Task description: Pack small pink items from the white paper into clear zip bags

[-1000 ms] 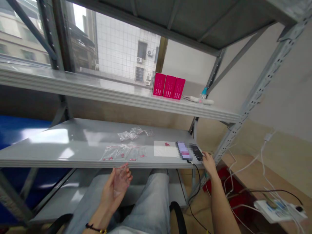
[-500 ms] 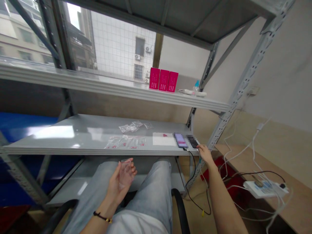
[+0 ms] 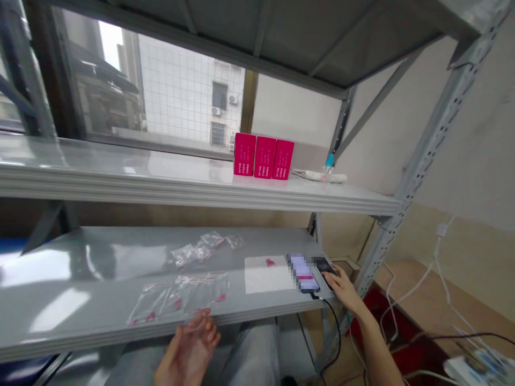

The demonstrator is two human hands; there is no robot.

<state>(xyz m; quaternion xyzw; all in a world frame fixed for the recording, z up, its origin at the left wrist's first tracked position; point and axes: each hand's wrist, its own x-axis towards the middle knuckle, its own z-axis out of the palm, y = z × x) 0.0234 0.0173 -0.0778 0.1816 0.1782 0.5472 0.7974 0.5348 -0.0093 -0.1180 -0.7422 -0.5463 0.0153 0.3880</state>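
Right hand (image 3: 341,289) moved further onto dark phone (image 3: 323,266) at right front corner of lower steel shelf (image 3: 80,241); fingers spread apart, resting, not clamped. Left hand (image 3: 188,354) held palm-up just below shelf's front edge, fingers curled, slightly apart; whether anything is held cannot be told. 2nd phone (image 3: 301,272), screen pixelated, lies just left of dark phone, black cable (image 3: 332,316) attached. White sheet (image 3: 267,281) with red piece (image 3: 270,262) lies further left. Clear zip bags (image 3: 179,297) with red bits (image 3: 177,304) inside lie along front edge; 2nd bunch of clear bags (image 3: 201,249) behind them. 3 magenta boxes (image 3: 263,156) stand on upper shelf (image 3: 120,185).
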